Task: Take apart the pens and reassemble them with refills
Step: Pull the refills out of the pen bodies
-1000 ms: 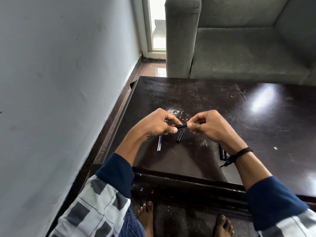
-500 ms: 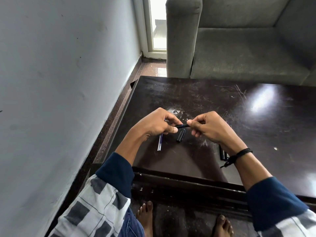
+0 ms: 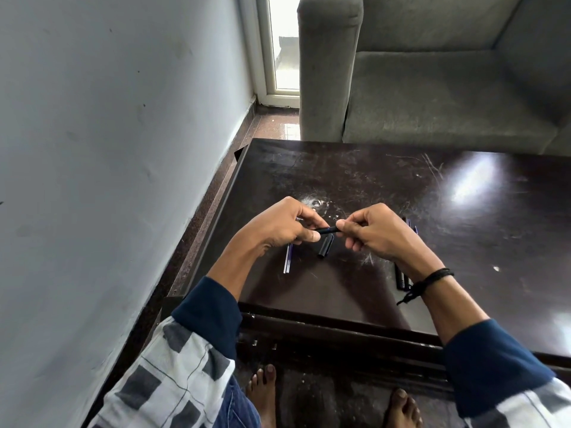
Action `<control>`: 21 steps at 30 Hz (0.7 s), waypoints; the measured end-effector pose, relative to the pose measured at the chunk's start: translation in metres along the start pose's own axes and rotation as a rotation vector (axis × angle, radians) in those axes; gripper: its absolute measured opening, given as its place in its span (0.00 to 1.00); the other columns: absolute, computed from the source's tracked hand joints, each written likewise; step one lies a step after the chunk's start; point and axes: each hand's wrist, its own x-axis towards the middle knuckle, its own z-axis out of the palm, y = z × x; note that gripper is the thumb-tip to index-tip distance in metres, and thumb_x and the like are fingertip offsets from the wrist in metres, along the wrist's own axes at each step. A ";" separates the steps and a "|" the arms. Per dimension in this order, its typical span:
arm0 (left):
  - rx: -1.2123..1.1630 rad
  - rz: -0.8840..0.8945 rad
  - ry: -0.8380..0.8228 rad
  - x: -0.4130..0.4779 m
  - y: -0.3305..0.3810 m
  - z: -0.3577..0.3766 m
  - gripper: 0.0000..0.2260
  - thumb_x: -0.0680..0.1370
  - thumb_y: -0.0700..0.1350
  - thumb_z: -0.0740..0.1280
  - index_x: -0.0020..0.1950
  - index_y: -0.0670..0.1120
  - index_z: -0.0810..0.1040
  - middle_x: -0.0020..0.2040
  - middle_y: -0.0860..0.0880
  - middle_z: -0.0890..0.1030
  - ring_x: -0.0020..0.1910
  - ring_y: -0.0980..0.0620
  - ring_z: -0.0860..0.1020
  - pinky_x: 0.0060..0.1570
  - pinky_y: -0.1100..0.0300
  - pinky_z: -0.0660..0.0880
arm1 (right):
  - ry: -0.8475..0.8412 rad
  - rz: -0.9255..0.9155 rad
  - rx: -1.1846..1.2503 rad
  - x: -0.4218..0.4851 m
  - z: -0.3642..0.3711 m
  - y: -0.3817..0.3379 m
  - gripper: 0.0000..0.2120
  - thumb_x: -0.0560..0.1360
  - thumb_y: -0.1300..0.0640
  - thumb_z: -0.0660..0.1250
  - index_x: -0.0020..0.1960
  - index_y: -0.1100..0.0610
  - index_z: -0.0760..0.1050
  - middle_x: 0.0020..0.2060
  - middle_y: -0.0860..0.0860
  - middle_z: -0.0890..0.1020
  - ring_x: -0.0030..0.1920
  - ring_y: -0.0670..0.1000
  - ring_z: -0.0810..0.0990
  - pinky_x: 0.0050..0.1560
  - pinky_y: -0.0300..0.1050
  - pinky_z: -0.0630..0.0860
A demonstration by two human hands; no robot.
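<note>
Both hands hold one black pen [image 3: 328,230] just above the dark table [image 3: 386,186]. My left hand [image 3: 282,225] grips its left end between thumb and curled fingers. At the other end, my right hand [image 3: 375,233] pinches the pen with its fingertips. A black pen cap or barrel piece [image 3: 326,247] lies on the table under the pen. Two thin blue refills [image 3: 288,261] lie below my left hand. More black pen parts [image 3: 401,279] lie beside my right wrist, and blue refill tips [image 3: 412,227] show behind my right hand.
A grey sofa [image 3: 432,88] stands right behind the table. A pale wall [image 3: 108,149] runs close along the left side, with a strip of floor between it and the table edge. My bare feet [image 3: 262,393] rest under the table's near edge.
My right hand's fingers have shifted along the pen's right end, as if turning it; the pen stays level between both hands. The parts on the table have not moved.
</note>
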 end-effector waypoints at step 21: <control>-0.007 0.000 -0.018 0.003 -0.005 0.001 0.10 0.75 0.34 0.74 0.55 0.44 0.86 0.37 0.52 0.79 0.29 0.66 0.74 0.35 0.67 0.74 | -0.005 -0.074 -0.025 -0.002 -0.004 -0.002 0.08 0.74 0.55 0.76 0.39 0.59 0.83 0.29 0.54 0.84 0.30 0.46 0.79 0.39 0.46 0.78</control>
